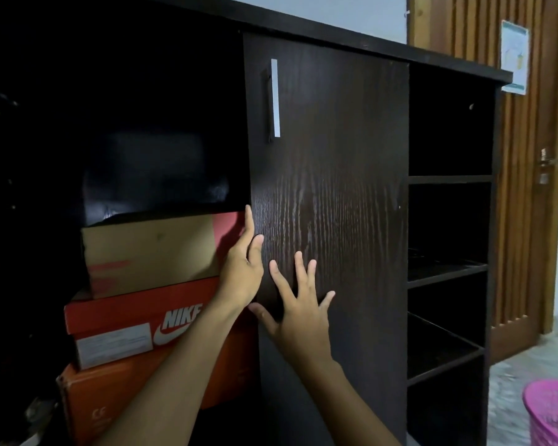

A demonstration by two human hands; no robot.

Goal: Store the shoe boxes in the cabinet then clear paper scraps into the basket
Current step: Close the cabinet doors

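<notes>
Obs.: three shoe boxes sit stacked in the cabinet bay just left of both hands: tan box on top, red Nike box under it, orange box at the bottom. Storage half of the task looks done or nearly so. Step in hand, as I read it: working the cabinet door. Whether the panel slides or swings I cannot tell. Left hand: open, fingers straight and close together, lying along the door's left edge, thumb on the front face; it grips nothing. Right hand: open, fingers spread wide, palm toward the door face just right of the left hand, seemingly pressed flat on it. Handle is well above both hands, untouched. To do this well: push evenly with the flat right palm, and keep the left fingertips out of the gap between door edge and boxes so they are not pinched. The tan box's red end lies right behind the left fingers; check that no box sticks out past the bay front, or the door may catch. Using the handle would give better control. Open shelves lie to the right of the right hand. Pink basket stands on the floor, low and well to the right. No paper scraps in sight.
</notes>
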